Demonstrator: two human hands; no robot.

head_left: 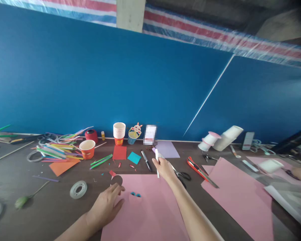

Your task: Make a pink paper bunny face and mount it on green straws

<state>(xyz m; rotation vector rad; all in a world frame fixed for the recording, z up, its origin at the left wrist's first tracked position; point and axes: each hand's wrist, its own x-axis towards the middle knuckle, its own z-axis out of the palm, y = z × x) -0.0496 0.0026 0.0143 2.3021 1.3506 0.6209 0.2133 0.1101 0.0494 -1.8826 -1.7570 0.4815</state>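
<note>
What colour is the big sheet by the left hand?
Pink; the sheet shows best in head view.

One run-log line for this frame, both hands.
left hand: near dark disc | right hand: holding white pen | nearby: pink sheet

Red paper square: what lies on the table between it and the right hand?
In the head view, a turquoise paper square and then a black-and-silver pen lie between the red paper square and the right hand.

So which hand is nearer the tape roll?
Left. The left hand is just right of the tape roll; the right hand, holding a white marker, is farther right.
</note>
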